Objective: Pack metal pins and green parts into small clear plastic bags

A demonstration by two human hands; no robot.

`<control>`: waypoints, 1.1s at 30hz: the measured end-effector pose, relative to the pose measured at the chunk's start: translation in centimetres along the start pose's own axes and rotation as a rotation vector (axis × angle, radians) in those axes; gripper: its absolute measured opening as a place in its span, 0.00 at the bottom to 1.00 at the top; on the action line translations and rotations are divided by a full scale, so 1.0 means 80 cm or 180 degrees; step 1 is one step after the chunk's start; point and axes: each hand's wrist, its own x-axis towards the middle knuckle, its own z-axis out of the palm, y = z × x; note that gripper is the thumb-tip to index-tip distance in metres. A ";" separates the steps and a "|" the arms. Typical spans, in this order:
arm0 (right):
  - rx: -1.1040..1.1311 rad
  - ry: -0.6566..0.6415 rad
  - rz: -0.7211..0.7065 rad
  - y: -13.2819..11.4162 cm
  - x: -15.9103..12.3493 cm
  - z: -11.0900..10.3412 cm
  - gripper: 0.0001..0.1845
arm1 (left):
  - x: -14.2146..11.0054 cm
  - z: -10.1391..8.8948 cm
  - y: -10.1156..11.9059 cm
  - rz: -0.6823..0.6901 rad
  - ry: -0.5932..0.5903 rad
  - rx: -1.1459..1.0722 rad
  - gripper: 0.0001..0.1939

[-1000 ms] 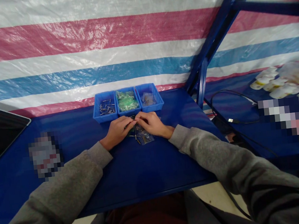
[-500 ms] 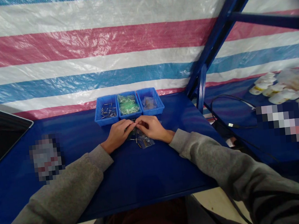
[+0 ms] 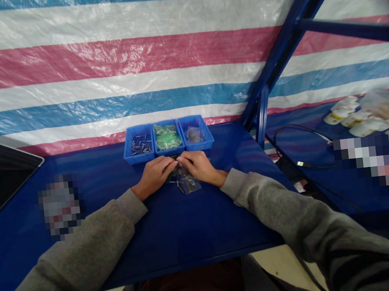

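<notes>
My left hand (image 3: 156,174) and my right hand (image 3: 199,167) meet just in front of three blue bins, thumbs and fingertips pinched close together. Whatever sits between the fingertips is too small and hidden to make out. Below them on the table lie a clear plastic bag (image 3: 192,185) with small brass-coloured pieces and a few thin metal pins (image 3: 180,187). The left bin (image 3: 138,159) holds loose metal pins, the middle bin (image 3: 170,151) green items in clear bags, and the right bin (image 3: 204,145) a small clear bag.
A laptop-like dark panel (image 3: 3,177) stands at the left, with a blurred-out item (image 3: 61,206) near it. A blue metal frame (image 3: 263,110) rises at the right. Beyond it are a black USB cable (image 3: 301,164) and white rolls (image 3: 368,125). Striped sheeting (image 3: 102,58) hangs behind.
My fingertips have come slightly apart and shifted a little, the right fingers moving a bit lower. Bins and bag stay where they were.
</notes>
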 end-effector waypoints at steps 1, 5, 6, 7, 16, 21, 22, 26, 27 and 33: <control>-0.0016 -0.0019 0.0015 0.000 0.000 0.000 0.21 | 0.000 0.000 0.000 0.0005 -0.0005 0.0007 0.15; -0.0103 -0.0083 0.0076 0.000 0.000 0.000 0.24 | 0.000 0.000 0.000 0.0018 -0.0025 0.0028 0.15; -0.0122 -0.0093 0.0082 0.000 0.000 0.000 0.24 | 0.000 0.000 0.000 0.0022 -0.0026 0.0037 0.15; -0.0132 -0.0099 0.0081 0.000 -0.001 0.000 0.24 | 0.000 0.000 0.000 0.0029 -0.0024 0.0046 0.15; -0.0063 0.0008 -0.0021 -0.001 0.000 -0.001 0.26 | 0.000 0.001 0.000 0.0068 -0.0024 0.0082 0.14; -0.0047 0.0067 -0.0017 -0.004 0.000 -0.003 0.26 | 0.001 0.004 -0.003 0.0090 -0.0083 0.0119 0.13; -0.0055 0.0080 0.0000 -0.004 0.000 -0.003 0.26 | 0.001 0.005 -0.004 0.0078 -0.0104 0.0146 0.13; -0.0108 0.0100 0.0063 -0.005 -0.001 -0.003 0.25 | 0.002 0.007 -0.007 -0.0002 -0.0113 0.0222 0.13; -0.0119 0.0096 0.0068 -0.005 -0.001 -0.004 0.25 | 0.002 0.008 -0.007 -0.0012 -0.0115 0.0238 0.13; -0.0161 0.0071 0.0029 -0.005 -0.002 -0.003 0.24 | 0.002 0.008 -0.007 0.0057 -0.0193 0.0280 0.13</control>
